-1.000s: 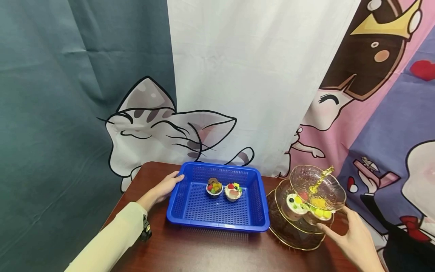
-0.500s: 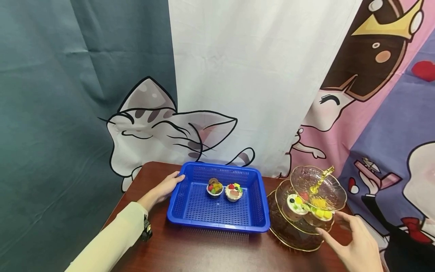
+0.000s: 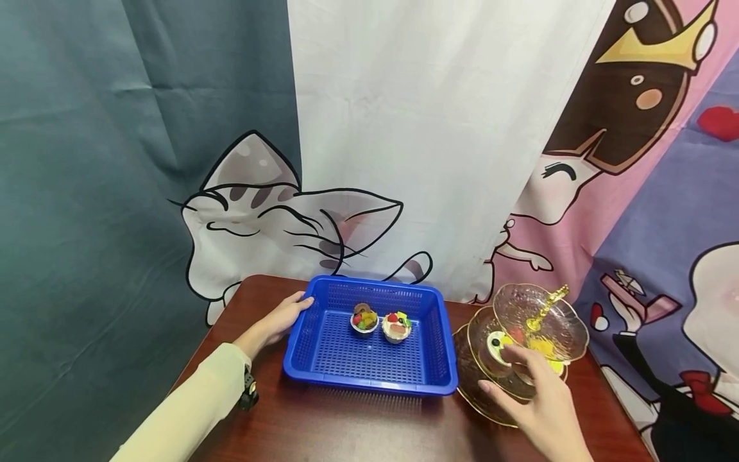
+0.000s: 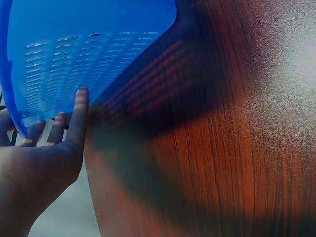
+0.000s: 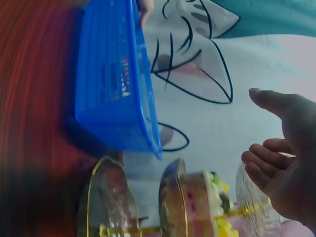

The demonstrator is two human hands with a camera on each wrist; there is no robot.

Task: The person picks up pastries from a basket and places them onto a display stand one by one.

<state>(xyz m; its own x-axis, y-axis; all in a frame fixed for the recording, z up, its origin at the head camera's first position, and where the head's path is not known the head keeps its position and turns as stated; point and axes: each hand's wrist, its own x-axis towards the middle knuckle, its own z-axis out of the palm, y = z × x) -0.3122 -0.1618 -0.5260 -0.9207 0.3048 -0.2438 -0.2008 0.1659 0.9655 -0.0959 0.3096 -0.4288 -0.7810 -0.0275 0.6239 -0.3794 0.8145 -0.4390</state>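
Note:
My left hand (image 3: 284, 316) grips the left rim of a blue plastic basket (image 3: 369, 384), its thumb over the edge and fingers against the outer wall. Inside sit two dessert cups, one with chocolate and fruit (image 3: 364, 322) and one with cream and fruit (image 3: 396, 329). In front of a tiered glass stand (image 3: 562, 321) with gold edges, my right hand (image 3: 539, 401) hangs with thumb and fingers apart, holding nothing. On the middle tier are a white-topped dessert cup (image 3: 494, 350) and a yellow-topped one (image 3: 557, 367), which the right hand partly hides.
All of this stands on a dark red wooden table (image 3: 369, 430). A curtain with printed cartoon figures (image 3: 369, 128) hangs right behind it. The stand's gold handle (image 3: 548, 307) rises above its top tier, close to the right hand.
My right hand has moved left from the stand's right side, away from the yellow-topped cup, to in front of the tiers. The left hand and the basket have stayed in place.

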